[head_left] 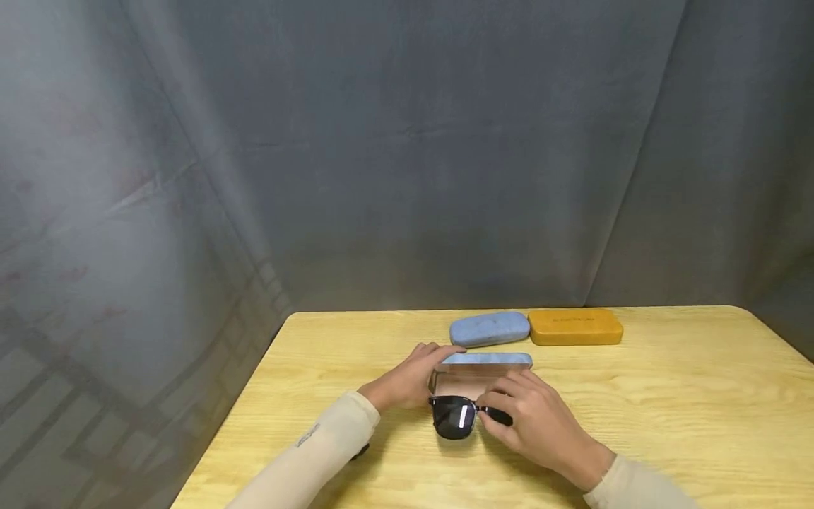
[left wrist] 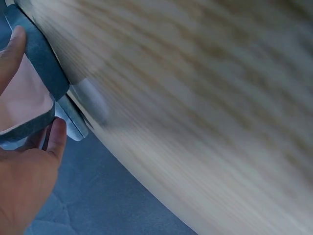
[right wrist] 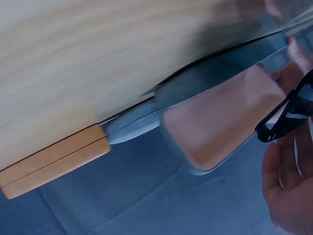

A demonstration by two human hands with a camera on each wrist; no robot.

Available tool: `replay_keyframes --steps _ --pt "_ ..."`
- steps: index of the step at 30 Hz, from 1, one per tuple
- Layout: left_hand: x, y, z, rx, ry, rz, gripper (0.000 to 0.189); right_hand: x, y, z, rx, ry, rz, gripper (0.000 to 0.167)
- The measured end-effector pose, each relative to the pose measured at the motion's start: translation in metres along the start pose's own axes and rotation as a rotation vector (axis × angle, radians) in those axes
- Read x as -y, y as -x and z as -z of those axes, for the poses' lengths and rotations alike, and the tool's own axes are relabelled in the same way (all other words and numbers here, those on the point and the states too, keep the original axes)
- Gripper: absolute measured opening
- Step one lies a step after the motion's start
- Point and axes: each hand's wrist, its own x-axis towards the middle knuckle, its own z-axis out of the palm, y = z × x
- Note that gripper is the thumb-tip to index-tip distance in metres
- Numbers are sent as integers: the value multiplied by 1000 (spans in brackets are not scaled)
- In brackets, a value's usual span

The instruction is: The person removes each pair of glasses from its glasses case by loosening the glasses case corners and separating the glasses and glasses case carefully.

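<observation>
An open blue glasses case (head_left: 488,358) with a pink lining stands on the table. My left hand (head_left: 410,376) grips its left end; in the left wrist view the thumb lies over the case's edge and the fingers are at its outside. My right hand (head_left: 534,420) pinches a pair of black sunglasses (head_left: 454,418) near the bridge, just in front of the case. One dark lens faces me, while the fingers partly cover the other. In the right wrist view the pink inside (right wrist: 222,120) of the case shows nothing in it, with the sunglasses (right wrist: 289,117) beside its opening.
Behind the open case lies a closed light-blue glasses case (head_left: 490,329). A closed orange glasses case (head_left: 575,327) sits against its right end, near the table's back edge. The wood-patterned table (head_left: 687,410) is backed by a grey curtain (head_left: 413,155).
</observation>
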Motion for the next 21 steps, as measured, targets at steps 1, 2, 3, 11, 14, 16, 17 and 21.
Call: replay_keyframes --steps 1,2,3,11,14,16,17,21 --pt "1 0 -1 2 -6 0 98 4 0 -1 8 -17 0 11" --pt "2 1 -1 1 -13 -3 96 7 0 -1 15 -33 -4 13" --pt "3 1 -1 0 -15 -6 95 11 -1 -2 22 -51 -10 15" --pt "5 2 2 -7 35 -11 101 26 -6 -5 77 -150 -38 15" --pt "7 1 5 -20 9 -16 103 30 -9 -8 111 -164 -45 13" --pt "8 0 6 -32 -10 -18 104 33 -11 -10 142 -185 -47 10" --pt "8 0 6 -38 -17 -20 105 35 -12 -10 159 -195 -49 9" --pt "8 -1 6 -56 -29 -37 103 44 -16 -12 210 -231 -33 6"
